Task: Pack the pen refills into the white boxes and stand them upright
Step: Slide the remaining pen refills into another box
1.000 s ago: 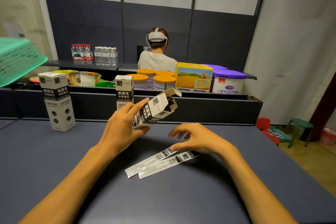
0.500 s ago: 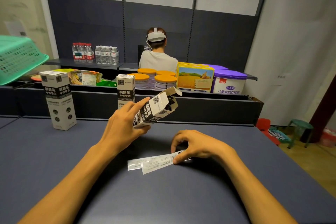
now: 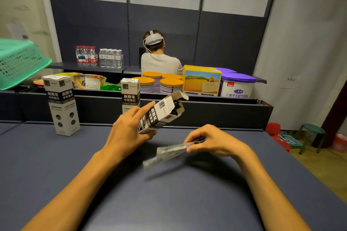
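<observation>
White cardboard, the open box point(image 3: 161, 112) tilts above the table point(image 3: 56, 165) in the curled left hand point(image 3: 129, 133). Just right of the box, the right hand point(image 3: 210, 141) pinches blurred refill packets point(image 3: 167, 153), their print unreadable. Two closed boxes point(image 3: 61, 105) stand upright behind, one partly hidden.

Our left hand point(image 3: 127, 133) is raised, fingers curled in a grip. Our right hand point(image 3: 212, 141) pinches between thumb and fingertips, both forearms extended forward.
</observation>
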A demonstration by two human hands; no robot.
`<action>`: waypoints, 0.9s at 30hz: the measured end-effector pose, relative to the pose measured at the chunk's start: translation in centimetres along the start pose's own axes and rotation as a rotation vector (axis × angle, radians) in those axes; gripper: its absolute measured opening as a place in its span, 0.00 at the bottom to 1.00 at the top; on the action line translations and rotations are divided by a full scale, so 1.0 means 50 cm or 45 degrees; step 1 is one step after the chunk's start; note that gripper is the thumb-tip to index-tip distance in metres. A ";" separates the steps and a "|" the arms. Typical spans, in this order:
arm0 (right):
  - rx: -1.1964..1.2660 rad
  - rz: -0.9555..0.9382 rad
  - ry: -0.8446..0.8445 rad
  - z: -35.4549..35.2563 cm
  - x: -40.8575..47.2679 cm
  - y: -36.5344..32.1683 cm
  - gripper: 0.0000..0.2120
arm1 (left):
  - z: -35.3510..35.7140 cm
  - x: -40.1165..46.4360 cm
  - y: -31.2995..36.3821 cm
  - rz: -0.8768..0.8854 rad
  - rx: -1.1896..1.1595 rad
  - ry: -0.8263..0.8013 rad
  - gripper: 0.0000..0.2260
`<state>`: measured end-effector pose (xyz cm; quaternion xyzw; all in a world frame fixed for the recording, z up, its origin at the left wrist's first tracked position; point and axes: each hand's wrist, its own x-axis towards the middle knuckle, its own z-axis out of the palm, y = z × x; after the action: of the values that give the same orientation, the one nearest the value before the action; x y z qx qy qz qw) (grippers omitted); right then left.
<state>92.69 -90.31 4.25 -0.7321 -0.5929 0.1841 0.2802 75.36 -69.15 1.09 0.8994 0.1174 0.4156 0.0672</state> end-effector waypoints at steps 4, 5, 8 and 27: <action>0.158 -0.059 0.226 -0.045 -0.032 -0.001 0.07 | -0.001 0.001 0.002 -0.015 0.002 -0.002 0.41; 0.198 -0.080 0.297 -0.056 -0.039 -0.001 0.07 | -0.001 0.001 0.002 -0.011 0.003 0.002 0.41; 0.298 -0.146 0.520 -0.079 -0.058 0.006 0.08 | 0.000 0.001 0.001 0.000 0.008 0.012 0.41; -0.910 -0.319 0.993 -0.109 -0.035 -0.041 0.10 | 0.002 0.002 0.000 0.058 0.084 -0.001 0.40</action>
<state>94.02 -92.75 9.66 -0.7194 -0.5536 -0.3490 0.2328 75.48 -69.11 1.10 0.9037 0.1105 0.4127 0.0281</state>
